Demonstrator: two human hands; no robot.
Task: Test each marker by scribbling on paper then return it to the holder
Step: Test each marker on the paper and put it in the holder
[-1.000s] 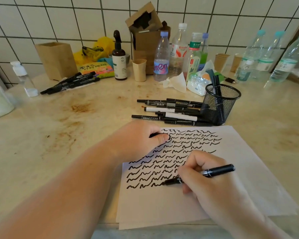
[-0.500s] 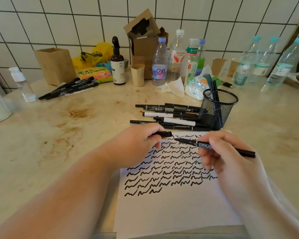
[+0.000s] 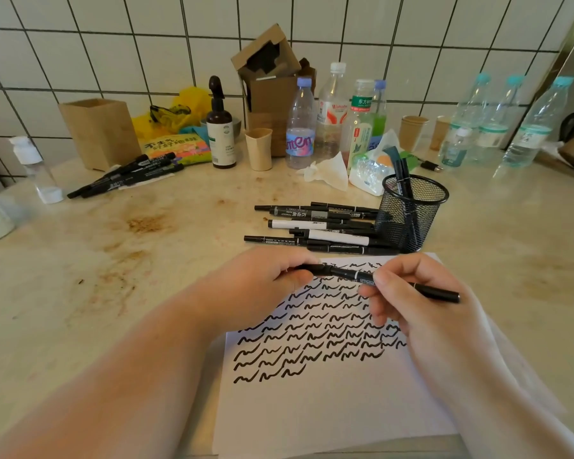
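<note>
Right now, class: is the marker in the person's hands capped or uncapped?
Capped: the cap, pinched by the left hand, sits on the marker; no tip shows.

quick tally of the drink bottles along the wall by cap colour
Teal caps: 3, the right-hand bottles
Blue or purple caps: 2, one bottle and another bottle partly hidden
White cap: 1, bottle
Green-labelled bottle, cap colour unclear: 1
Total: 7
</note>
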